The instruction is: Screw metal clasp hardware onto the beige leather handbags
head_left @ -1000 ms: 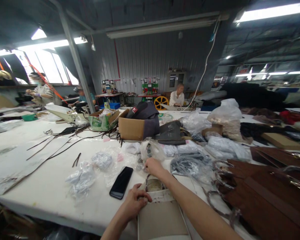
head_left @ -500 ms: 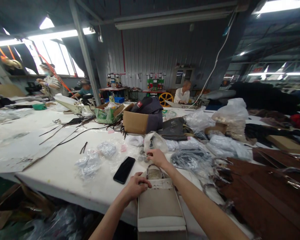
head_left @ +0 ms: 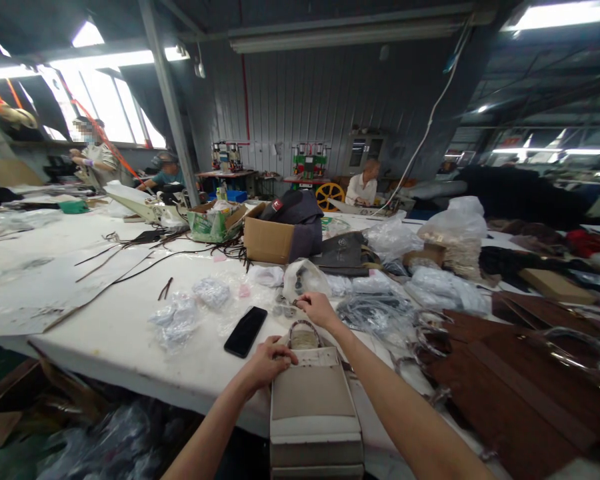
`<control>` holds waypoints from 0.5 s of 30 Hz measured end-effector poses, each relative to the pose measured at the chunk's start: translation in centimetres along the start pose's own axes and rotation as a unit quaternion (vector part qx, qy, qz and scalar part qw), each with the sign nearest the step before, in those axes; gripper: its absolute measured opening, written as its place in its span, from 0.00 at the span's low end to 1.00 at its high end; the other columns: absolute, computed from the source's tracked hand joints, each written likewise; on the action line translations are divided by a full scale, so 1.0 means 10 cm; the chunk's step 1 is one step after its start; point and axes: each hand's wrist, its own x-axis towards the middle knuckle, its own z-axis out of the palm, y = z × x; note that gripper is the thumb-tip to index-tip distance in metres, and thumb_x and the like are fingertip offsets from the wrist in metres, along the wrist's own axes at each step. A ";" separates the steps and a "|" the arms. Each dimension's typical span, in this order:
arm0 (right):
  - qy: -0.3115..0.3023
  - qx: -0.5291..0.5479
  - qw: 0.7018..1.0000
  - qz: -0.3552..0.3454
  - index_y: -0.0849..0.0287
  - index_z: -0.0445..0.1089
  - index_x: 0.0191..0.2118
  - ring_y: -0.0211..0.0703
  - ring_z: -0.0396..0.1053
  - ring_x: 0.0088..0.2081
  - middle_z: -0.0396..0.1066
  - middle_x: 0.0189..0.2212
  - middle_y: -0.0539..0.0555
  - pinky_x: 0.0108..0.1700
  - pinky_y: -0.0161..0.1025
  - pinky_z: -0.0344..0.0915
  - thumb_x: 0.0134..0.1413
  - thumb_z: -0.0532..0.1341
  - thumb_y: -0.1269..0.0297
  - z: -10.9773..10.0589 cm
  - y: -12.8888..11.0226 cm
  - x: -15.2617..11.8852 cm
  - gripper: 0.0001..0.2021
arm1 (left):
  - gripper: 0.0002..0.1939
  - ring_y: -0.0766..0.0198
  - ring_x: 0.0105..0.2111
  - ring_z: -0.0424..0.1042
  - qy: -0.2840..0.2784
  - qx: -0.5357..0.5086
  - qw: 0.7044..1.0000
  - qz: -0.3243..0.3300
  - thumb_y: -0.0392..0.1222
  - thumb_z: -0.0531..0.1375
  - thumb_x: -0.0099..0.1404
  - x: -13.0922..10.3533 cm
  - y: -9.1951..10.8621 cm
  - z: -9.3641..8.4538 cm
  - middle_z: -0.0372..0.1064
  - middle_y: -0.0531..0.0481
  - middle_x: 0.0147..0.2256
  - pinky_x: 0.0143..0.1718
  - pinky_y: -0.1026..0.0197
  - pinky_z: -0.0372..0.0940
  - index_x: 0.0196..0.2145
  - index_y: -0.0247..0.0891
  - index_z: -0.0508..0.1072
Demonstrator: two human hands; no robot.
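Note:
A beige and white handbag (head_left: pixel 315 393) lies at the table's front edge, its curved handle (head_left: pixel 304 325) pointing away from me. My left hand (head_left: pixel 269 360) rests on the bag's upper left edge, fingers bent over it. Beyond the handle, my right hand (head_left: pixel 314 308) pinches something too small to make out, close to small metal-looking parts beside an open clear plastic bag (head_left: pixel 304 279). A black phone (head_left: pixel 246 332) lies left of the handbag.
Crumpled plastic (head_left: pixel 175 321) lies left of the phone. Behind are a cardboard box (head_left: pixel 267 240) holding dark fabric and a green carton (head_left: pixel 207 227). Brown bags (head_left: pixel 520 373) spread over the right side. Three people sit or stand farther back.
My right hand has drawn its fingertips together and shifted slightly among the small parts. My left hand stays on the handbag. The whole view has shifted a little.

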 end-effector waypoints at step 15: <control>0.029 0.038 0.999 -0.025 0.52 0.88 0.39 0.49 0.83 0.42 0.87 0.38 0.53 0.48 0.39 0.71 0.60 0.70 0.64 0.05 -0.03 -0.02 0.06 | 0.17 0.49 0.62 0.71 0.014 -0.001 1.000 -0.008 0.36 0.62 0.59 -0.01 0.04 0.01 0.69 0.43 0.63 0.69 0.55 0.63 0.42 0.44 0.89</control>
